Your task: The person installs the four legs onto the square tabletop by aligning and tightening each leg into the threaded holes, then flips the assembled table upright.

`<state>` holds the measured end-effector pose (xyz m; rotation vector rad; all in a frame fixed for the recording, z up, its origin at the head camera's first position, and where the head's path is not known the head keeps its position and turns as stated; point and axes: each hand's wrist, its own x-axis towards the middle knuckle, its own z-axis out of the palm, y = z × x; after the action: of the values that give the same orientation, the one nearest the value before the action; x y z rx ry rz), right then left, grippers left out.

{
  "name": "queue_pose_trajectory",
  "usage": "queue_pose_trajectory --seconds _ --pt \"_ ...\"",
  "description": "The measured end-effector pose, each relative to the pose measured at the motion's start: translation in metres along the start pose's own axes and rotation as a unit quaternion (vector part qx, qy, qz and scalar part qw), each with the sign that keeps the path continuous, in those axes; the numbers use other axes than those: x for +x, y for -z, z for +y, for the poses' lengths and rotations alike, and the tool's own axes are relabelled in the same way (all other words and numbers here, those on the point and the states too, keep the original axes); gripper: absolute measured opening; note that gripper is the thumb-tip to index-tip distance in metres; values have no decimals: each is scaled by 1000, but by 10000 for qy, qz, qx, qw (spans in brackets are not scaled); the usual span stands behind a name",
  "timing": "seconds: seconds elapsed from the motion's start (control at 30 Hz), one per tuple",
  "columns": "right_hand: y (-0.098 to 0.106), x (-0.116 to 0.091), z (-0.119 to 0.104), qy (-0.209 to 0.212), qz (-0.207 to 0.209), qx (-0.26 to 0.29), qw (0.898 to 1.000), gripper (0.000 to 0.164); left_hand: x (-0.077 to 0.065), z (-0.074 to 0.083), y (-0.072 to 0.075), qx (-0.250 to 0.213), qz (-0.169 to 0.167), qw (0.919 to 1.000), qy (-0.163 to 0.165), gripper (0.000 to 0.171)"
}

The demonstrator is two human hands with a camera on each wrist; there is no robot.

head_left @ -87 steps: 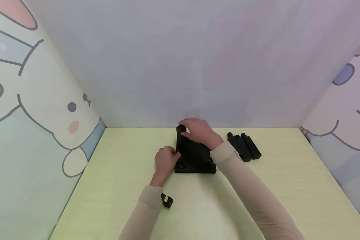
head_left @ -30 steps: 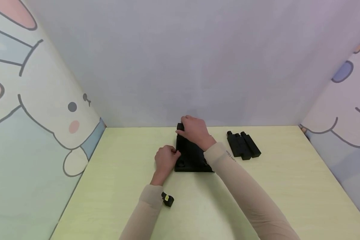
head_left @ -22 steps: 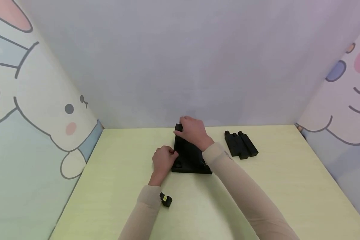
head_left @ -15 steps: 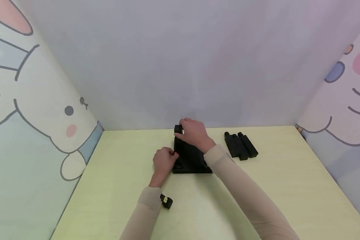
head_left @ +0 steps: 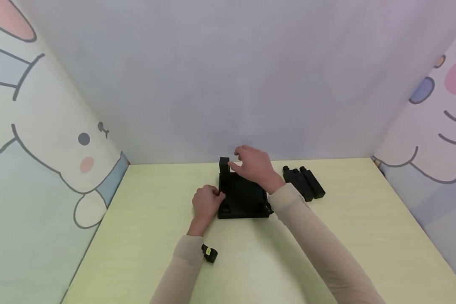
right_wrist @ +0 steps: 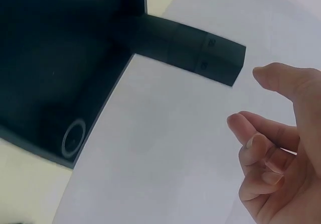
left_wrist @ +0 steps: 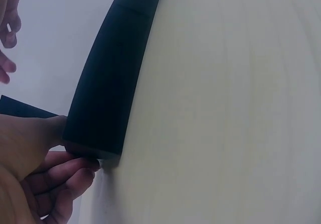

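Fingers of the left hand (head_left: 205, 203) are curling against the near left edge of the black base plate (head_left: 244, 199), steadying it on the tabletop (head_left: 144, 236). Beyond, the right hand (head_left: 255, 168) is hovering relaxed and empty just beside the upright post (head_left: 224, 165) at the plate's far left corner. Next, probably fetching another post (head_left: 303, 183), lying right of the plate.
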<state>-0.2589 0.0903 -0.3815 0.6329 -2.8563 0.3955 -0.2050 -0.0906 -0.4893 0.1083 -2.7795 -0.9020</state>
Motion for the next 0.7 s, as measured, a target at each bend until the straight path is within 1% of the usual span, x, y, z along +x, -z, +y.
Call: queue_pose_trajectory --seconds 0.2,0.37,0.47,0.57,0.7 --pt "11 -8 18 -197 10 29 9998 38 0 -1 0 13 -4 10000 2 15" --pt "14 -14 36 -426 42 166 9989 33 1 -3 1 -3 48 10000 -8 14" --pt "11 -22 50 -619 40 237 9978 30 1 -3 0 -54 11 10000 6 14" --pt "4 -32 64 -797 -30 241 9965 30 1 -3 0 -50 -18 10000 23 15" --pt "-5 -44 82 -924 -124 187 9955 31 2 -3 0 -21 26 10000 19 17"
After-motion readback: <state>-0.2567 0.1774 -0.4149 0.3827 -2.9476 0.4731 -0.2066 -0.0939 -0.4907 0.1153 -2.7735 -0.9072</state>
